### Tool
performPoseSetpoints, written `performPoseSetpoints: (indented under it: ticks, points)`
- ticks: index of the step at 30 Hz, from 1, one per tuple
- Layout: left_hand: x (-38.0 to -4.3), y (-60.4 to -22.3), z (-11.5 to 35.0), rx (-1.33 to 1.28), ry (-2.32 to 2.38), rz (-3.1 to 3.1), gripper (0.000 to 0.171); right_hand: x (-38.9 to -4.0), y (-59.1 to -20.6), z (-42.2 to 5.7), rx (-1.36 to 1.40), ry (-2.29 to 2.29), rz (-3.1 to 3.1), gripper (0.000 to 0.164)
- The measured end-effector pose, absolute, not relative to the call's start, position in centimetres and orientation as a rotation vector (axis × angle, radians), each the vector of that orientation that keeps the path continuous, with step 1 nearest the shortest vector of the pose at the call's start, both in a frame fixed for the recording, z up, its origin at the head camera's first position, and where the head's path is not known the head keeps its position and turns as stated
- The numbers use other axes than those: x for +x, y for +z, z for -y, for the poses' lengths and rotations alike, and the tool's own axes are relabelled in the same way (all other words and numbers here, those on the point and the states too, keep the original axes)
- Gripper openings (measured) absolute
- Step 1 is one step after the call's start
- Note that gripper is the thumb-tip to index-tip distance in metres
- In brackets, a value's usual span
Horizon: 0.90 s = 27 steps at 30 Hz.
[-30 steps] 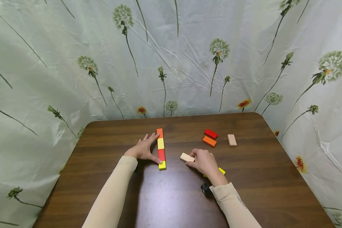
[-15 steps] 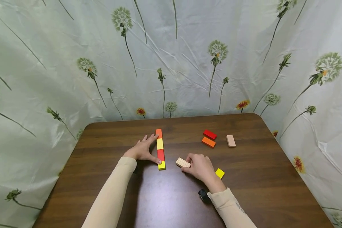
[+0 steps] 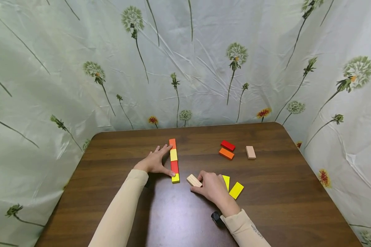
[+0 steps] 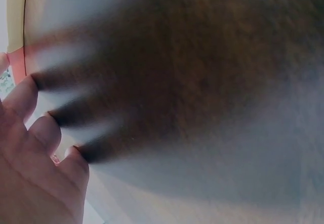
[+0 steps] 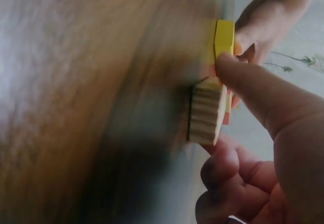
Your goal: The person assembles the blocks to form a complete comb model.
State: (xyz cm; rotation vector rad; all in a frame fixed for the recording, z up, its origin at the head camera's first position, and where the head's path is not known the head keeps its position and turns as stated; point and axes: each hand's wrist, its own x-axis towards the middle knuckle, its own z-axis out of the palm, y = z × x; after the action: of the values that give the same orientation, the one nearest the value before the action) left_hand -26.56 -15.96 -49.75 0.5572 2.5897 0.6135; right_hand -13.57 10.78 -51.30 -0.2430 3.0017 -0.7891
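A straight row of small wooden blocks lies on the table: an orange block farthest, then a pale yellow block, a red block and a yellow block nearest. My left hand rests along the row's left side, fingers spread. Its thumb touches the yellow block and its index finger the orange one. My right hand pinches a plain wood block between thumb and fingers, right of the row's near end. In the right wrist view, ridged grain shows on this plain block.
Two loose yellow blocks, one beside the right hand and one partly behind it, lie on the brown table. Farther back are a red block, an orange block and a pale wood block. A floral curtain hangs behind.
My right hand has moved left and nearer to me with the plain wood block, turning it slightly. More of the loose yellow blocks now shows. My left hand has stayed at the row.
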Motion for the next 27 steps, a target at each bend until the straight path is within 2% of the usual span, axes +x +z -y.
performPoseSetpoints:
  ticks: [4,12,27]
  points:
    - [-26.5,-49.8,16.1,0.559,0.619,-2.593,0.131,-13.4,-51.2,-10.9,-0.239,-0.816,-2.978,0.038]
    - [-26.7,-49.9,16.2,0.555,0.606,-2.593,0.133,-13.3,-51.1,-11.4,-0.204,-1.001,-2.889,0.018]
    - [-26.7,-49.9,16.2,0.586,0.584,-2.612,0.134,-11.9,-51.1,-9.2,-0.319,-0.957,-2.822,0.023]
